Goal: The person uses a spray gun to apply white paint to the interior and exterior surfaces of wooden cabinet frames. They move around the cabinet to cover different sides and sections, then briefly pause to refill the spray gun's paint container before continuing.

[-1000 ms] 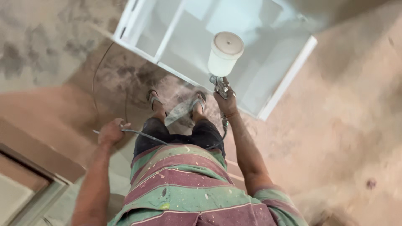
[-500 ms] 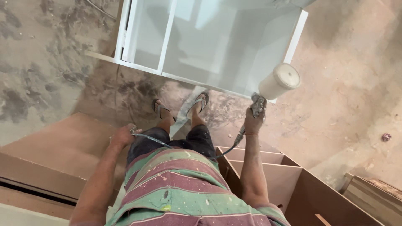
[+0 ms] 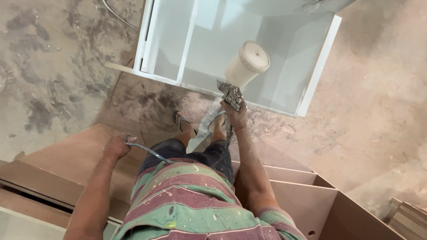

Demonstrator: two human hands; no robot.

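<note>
The workshop floor is lying dusty and blotched with grey overspray, and a white cabinet carcass is resting on it, open side up, with a divider running down its left part. Compared with half a second ago, the spray gun is now sitting back over the cabinet's near edge instead of off past its right corner, so its white paint cup is hanging above the pale interior again. A second ago it was in much the same spot, so the gun is sweeping side to side along that front edge, which suggests the coating pass is running across the near panel rather than finishing.

The right hand is clenching the gun's handle, arm stretched forward and down. The left hand is closing around the air hose, holding it out to the side by the hip, clear of the wet cabinet; it is gripping the hose much as before. The person's sandalled feet are standing just short of the cabinet's edge. Bare brown board boxes are waiting behind, unpainted.
</note>
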